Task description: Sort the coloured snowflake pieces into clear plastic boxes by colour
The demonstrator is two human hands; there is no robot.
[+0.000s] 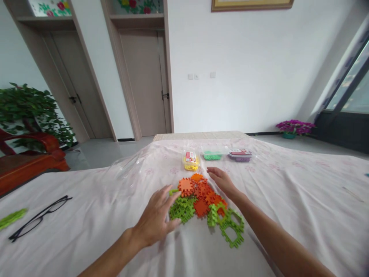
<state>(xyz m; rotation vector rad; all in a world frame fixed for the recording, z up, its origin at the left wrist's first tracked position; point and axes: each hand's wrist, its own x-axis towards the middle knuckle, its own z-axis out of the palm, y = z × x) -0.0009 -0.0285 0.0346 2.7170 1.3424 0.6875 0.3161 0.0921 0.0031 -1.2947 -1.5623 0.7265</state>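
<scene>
Spread beside the left edge of a pile of toothed plastic building pieces is my left hand [158,215], its fingers apart and nothing in its grip. The green pieces [182,209] lie next to its fingertips; whether they touch I cannot tell. Orange-red pieces [203,192] fill the middle of the pile, with a lighter orange square [186,186] on top. Joined light-green frames [233,227] lie at its near right. My right hand [221,181] reaches past the pile's far right side, fingers stretched out, holding nothing visible.
Beyond the pile stand a clear tub of yellow pieces [191,161], a tub with green pieces [212,155] and a lidded tub with purple contents [240,154]. Black-framed glasses [39,218] and a green piece [13,219] lie at the left. Clear plastic wrap [131,169] lies on the cloth.
</scene>
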